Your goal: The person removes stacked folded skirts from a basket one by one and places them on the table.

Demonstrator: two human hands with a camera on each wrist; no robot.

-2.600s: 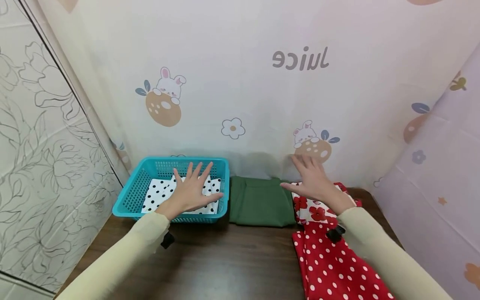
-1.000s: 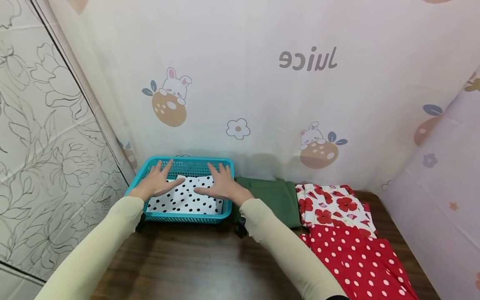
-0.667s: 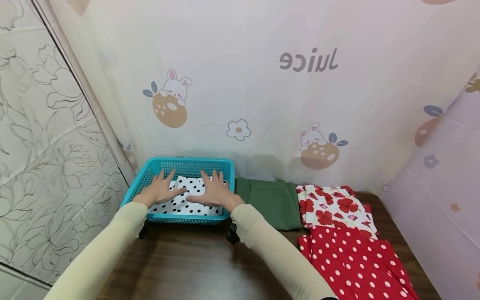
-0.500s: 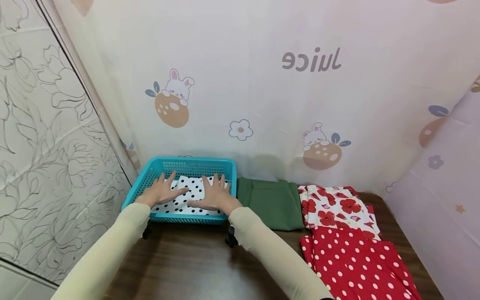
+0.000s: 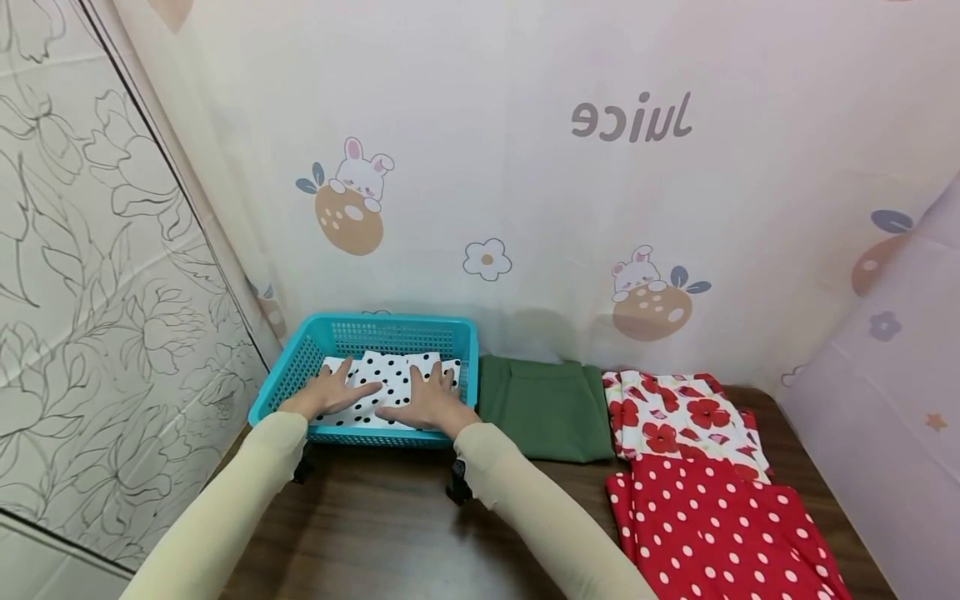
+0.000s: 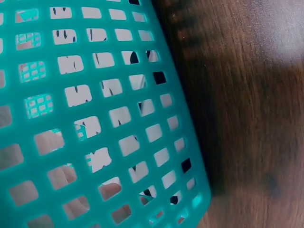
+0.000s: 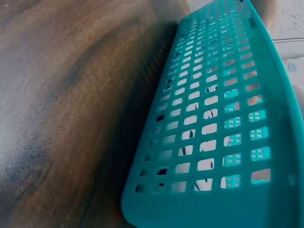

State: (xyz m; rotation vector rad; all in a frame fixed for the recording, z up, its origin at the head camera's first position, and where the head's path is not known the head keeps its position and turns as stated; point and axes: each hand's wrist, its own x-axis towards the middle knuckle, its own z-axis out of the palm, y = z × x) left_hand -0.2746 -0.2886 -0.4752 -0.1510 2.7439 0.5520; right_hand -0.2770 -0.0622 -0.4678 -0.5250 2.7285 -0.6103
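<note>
In the head view my left hand (image 5: pixel 330 393) reaches over the front rim into a turquoise mesh basket (image 5: pixel 390 317), its fingers spread over the left side of a folded white cloth with black dots (image 5: pixel 386 379). My right hand (image 5: pixel 431 400) reaches in likewise, fingers spread above the cloth's right side. Both thumbs point towards each other. Whether the fingertips press on the cloth cannot be made out. Each wrist view is mostly filled by the basket's perforated wall (image 6: pixel 59 100), with dotted cloth and bits of skin showing through the holes.
Right of the basket lies a folded green cloth (image 5: pixel 543 408). Beyond it sits a folded white cloth with red flowers (image 5: pixel 682 417), and a red cloth with white dots (image 5: pixel 720 525) in front. All rest on a dark wooden table (image 5: pixel 390 517) against a printed curtain (image 5: pixel 525 183).
Earlier my right hand hovered over the flowered cloth; it has moved left to the basket. My left hand shifted a little left, and both hands have since sunk lower into the basket.
</note>
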